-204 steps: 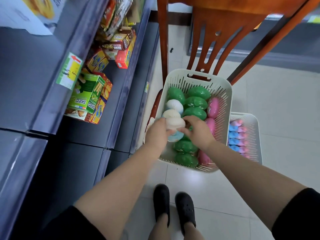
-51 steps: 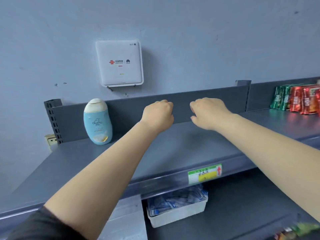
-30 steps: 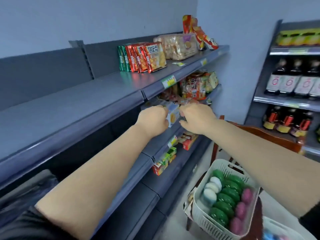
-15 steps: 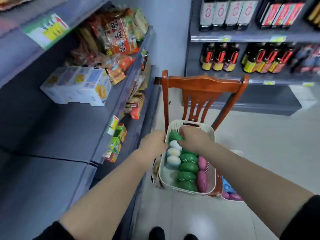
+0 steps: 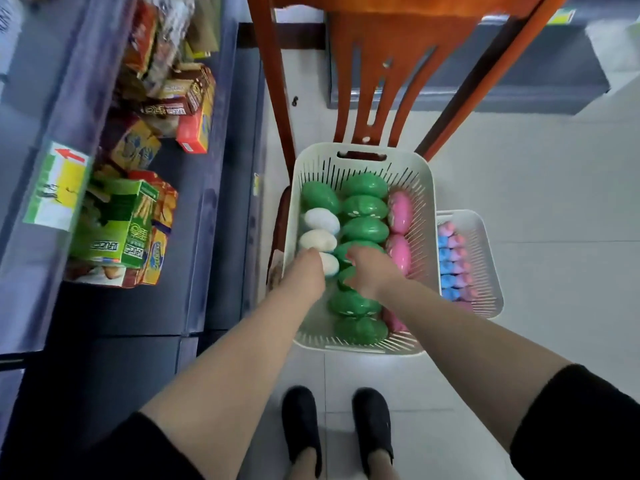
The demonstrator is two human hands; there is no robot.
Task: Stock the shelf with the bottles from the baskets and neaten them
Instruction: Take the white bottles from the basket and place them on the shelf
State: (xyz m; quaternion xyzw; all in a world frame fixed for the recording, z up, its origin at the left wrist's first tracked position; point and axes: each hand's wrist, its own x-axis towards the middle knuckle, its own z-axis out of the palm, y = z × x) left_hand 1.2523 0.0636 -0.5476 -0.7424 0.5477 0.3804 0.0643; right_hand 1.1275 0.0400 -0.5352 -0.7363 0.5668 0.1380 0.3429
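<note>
Both hands down in the big white basket (image 5: pixel 360 154), which sits on a wooden chair (image 5: pixel 388 64) beside the shelf (image 5: pixel 214 202). Left hand (image 5: pixel 304 275) over the white-capped bottles (image 5: pixel 320 230) along the basket's left side; right hand (image 5: pixel 367 271) over the green bottles (image 5: pixel 363 206) in the middle row. Fingers point away and down, hidden behind the knuckles, so cannot tell whether either grip has closed on a bottle or only touches. Pink bottles (image 5: pixel 400 209) line the right side; a smaller basket (image 5: pixel 485 258) of blue and pink items sits lower, beyond. Risks, as judged: bottles are smooth, rounded and packed touching, so a shallow pinch could slip, or lifting one may drag or roll its neighbours. Basket appears to overhang the chair seat; a downward press near its front rim could tip it to the floor. Two bottles carried at once, one per hand, leaves nothing free to steady either. Snack boxes (image 5: pixel 117 223) already crowd the nearer shelf tiers.
</note>
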